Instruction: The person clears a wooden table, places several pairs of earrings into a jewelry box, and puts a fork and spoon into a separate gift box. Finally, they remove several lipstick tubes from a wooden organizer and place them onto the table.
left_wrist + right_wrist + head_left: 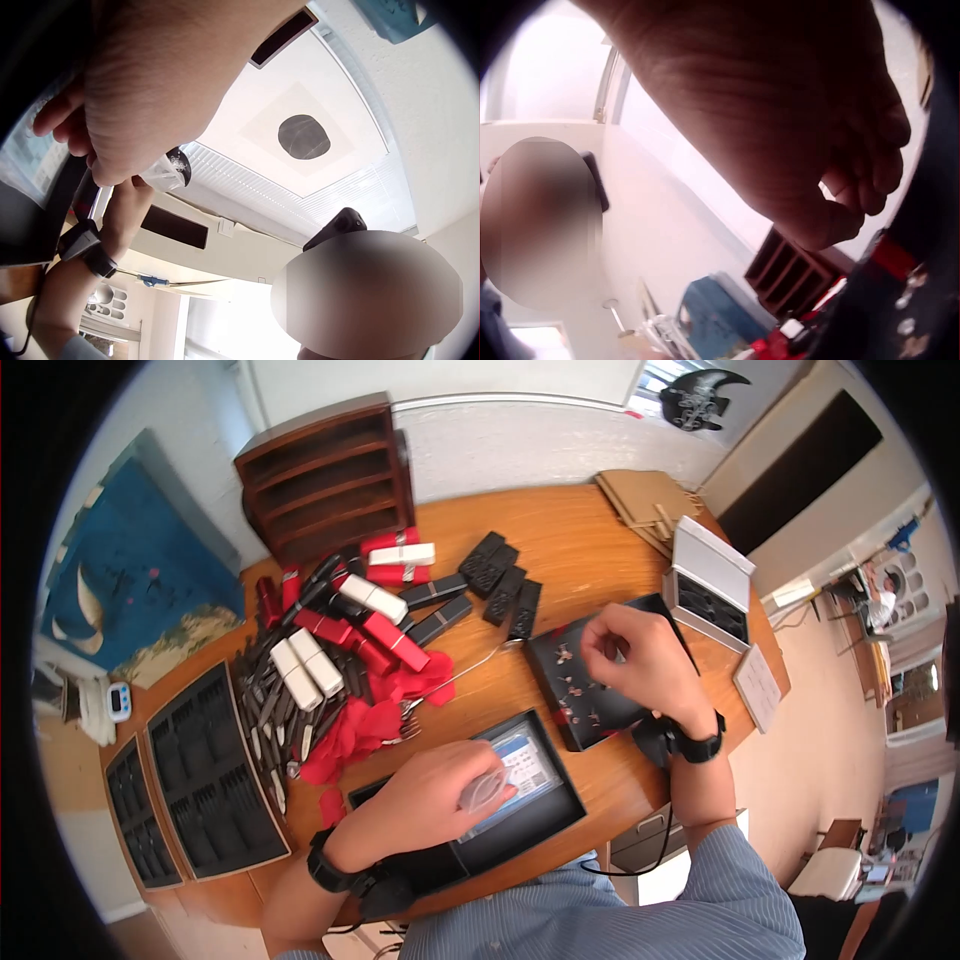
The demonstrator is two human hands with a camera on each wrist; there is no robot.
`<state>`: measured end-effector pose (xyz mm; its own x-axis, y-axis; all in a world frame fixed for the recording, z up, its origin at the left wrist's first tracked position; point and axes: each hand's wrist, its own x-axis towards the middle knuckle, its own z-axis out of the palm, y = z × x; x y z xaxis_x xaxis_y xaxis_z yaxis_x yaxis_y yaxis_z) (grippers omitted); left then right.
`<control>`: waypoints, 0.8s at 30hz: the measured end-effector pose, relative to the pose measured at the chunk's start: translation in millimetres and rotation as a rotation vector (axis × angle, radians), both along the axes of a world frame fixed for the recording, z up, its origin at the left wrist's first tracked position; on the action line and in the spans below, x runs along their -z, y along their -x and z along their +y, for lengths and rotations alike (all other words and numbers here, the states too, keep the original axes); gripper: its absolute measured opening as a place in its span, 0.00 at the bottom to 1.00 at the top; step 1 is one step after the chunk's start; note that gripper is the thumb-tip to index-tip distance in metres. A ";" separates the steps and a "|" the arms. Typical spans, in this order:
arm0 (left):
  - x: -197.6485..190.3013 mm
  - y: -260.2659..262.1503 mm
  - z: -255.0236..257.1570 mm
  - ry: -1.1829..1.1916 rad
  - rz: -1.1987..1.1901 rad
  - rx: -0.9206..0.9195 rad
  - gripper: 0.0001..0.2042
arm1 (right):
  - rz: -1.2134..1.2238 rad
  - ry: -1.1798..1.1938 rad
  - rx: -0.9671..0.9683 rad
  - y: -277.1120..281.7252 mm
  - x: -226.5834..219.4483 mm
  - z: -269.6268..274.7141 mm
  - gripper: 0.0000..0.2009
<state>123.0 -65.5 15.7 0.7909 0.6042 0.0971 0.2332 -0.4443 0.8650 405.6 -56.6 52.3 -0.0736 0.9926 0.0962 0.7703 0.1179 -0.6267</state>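
Observation:
My left hand (435,790) holds a small clear plastic bag (484,790), its rounded mouth facing up, over a black tray (560,815). Small sparkling bits show by the bag (166,174) in the left wrist view. Under that hand, a larger clear packet with a printed label (525,765) lies in the tray. My right hand (645,660) hovers above a second black tray (590,735) with several small metallic jewellery pieces (575,690) in it. Its fingers (866,176) curl toward the thumb, and nothing shows between them.
Red and white boxes (395,640) pile up left of centre, by red petals (355,735). Black slotted inserts (215,770) lie far left. A small wooden shelf (325,475) stands behind; black blocks (490,565) sit mid-table. An open white box (710,575) stands at right.

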 end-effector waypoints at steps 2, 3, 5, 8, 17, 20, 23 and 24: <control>2.0 -0.4 0.2 0.000 -0.021 -0.009 0.10 | 0.178 -0.007 -0.168 18.9 -13.8 -17.1 0.03; 3.0 -0.6 -0.1 -0.001 -0.033 -0.001 0.10 | 0.221 -0.117 -0.300 27.4 -11.5 -22.0 0.04; 4.9 1.8 1.1 -0.003 -0.044 0.006 0.11 | 0.302 -0.217 -0.484 47.5 -10.3 -34.9 0.06; 6.0 2.9 2.2 -0.018 -0.048 0.044 0.11 | 0.259 -0.304 -0.655 64.6 0.6 -43.0 0.07; 3.0 3.2 2.2 0.001 -0.015 0.058 0.11 | 0.270 -0.335 -0.649 66.1 6.8 -42.0 0.09; 2.8 2.9 1.9 0.007 -0.021 0.054 0.11 | 0.260 -0.360 -0.640 65.4 8.4 -41.9 0.09; 3.6 3.0 1.9 0.014 -0.025 0.053 0.11 | 0.232 -0.356 -0.631 64.1 8.7 -42.3 0.10; 3.4 2.9 1.9 0.008 -0.026 0.050 0.11 | 0.232 -0.356 -0.631 64.1 8.6 -42.1 0.10</control>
<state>120.0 -63.6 12.3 0.8174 0.5648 0.1132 0.1884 -0.4479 0.8740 341.5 -98.8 43.7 -0.5556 0.6751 0.4854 0.3431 0.7179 -0.6058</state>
